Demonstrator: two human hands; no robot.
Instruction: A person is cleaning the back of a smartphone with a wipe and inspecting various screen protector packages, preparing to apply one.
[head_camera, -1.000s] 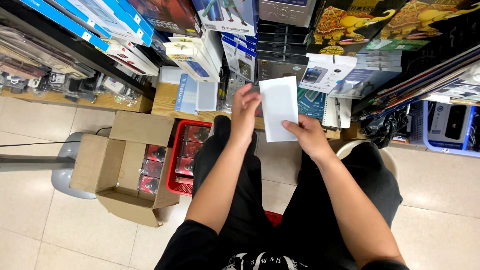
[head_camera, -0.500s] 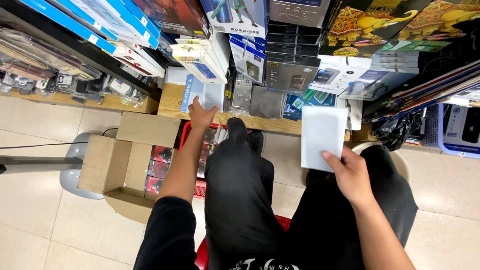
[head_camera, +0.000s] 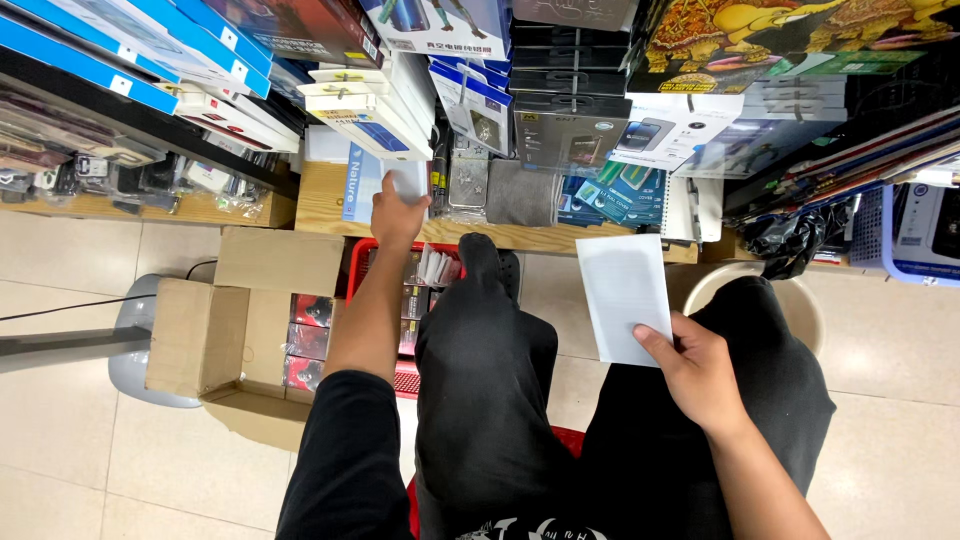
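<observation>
right hand (head_camera: 697, 372) grips flat white rectangular packet (head_camera: 625, 296); left hand (head_camera: 396, 215) touches glossy boxes (head_camera: 385, 185).

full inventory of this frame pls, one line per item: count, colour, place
flat white rectangular packet: 1, white, held above the right knee
small white flat pack: 1, white, on the low wooden shelf, under the left fingers
open brown cardboard box: 1, brown, on the floor at left, dark red packs inside
red plastic basket: 1, red, on the floor between box and legs, holds small packs
low wooden shelf: 1, light wood, along the stock wall
boxed stock: many, blue, white and black, stacked above the shelf
round cream stool: 1, cream, on the floor at right, partly hidden
black plastic bag: 1, black, at right by the shelf
left hand: on the small white pack
right hand: grips the white packet
</observation>
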